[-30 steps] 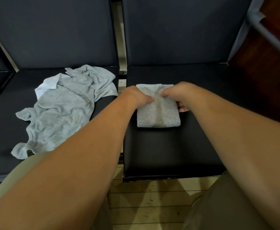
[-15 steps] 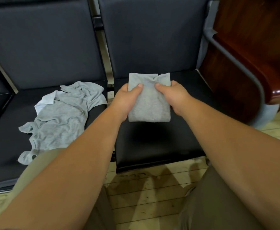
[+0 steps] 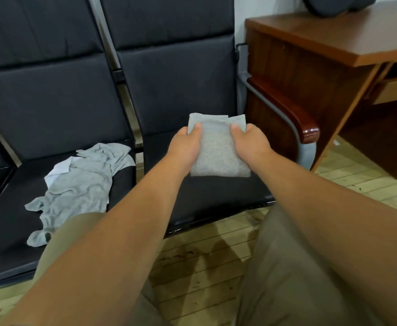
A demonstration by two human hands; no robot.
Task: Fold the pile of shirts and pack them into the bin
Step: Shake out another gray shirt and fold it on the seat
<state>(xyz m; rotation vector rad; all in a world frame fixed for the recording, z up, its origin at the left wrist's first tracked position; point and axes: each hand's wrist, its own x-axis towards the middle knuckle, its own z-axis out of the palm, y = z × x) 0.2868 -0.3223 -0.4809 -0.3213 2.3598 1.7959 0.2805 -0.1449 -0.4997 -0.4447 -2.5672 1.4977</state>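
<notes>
A folded grey shirt (image 3: 217, 149), a compact rectangle with two loose corners showing at its far edge, is held between both hands, and everything else is placed from it. The left hand (image 3: 184, 147) takes its left edge and the right hand (image 3: 251, 143) its right edge. Each grip is pinching the cloth: the thumbs (image 3: 197, 129) lie on top near the far corners, and the other fingers are curled underneath, out of sight. The folded shirt appears to be lifted clear of the black padded seat cushion (image 3: 216, 196) directly below it, with that seat's backrest (image 3: 176, 74) behind it. Well to the left of the folded shirt and lower in view, on the neighbouring seat (image 3: 9, 231), lies a crumpled heap of grey shirts (image 3: 80, 184), unfolded, with sleeves trailing toward the seat's front edge. A white piece of cloth (image 3: 60, 168) peeks out at the heap's far left side. Just to the right of the folded shirt a grey metal armrest with a glossy reddish wooden cap (image 3: 308, 132) ends the row of seats. Beyond that stands a brown wooden table (image 3: 334, 36), and a dark rounded object (image 3: 334, 3) on its top is cut off by the frame. Below and nearer than the folded shirt are the person's bare forearms, knees in khaki trousers (image 3: 298, 267), and a pale plank floor (image 3: 204, 267) with dark stains.
</notes>
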